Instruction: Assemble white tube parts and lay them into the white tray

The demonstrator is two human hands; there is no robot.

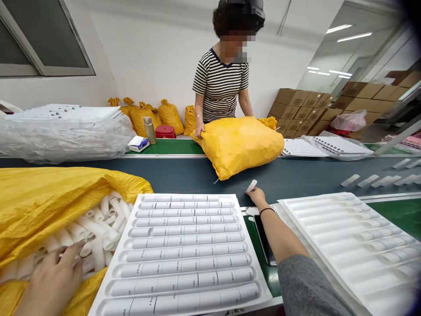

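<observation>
My right hand grips a small white tube with a clear end, over the near edge of the dark conveyor belt. My left hand reaches among loose white tubes in an open yellow sack; its fingers are apart, partly bent and touching the pile. Between my hands lies a white tray with long grooves full of printed white pieces set end to end. Right of my right forearm, another white tray holds clear-ended tubes at the right of its grooves.
Across the belt, a co-worker handles a full yellow sack. A dark phone lies under my forearm. Several tubes sit on the belt at right. A plastic-wrapped stack, bottle and tissue pack stand across.
</observation>
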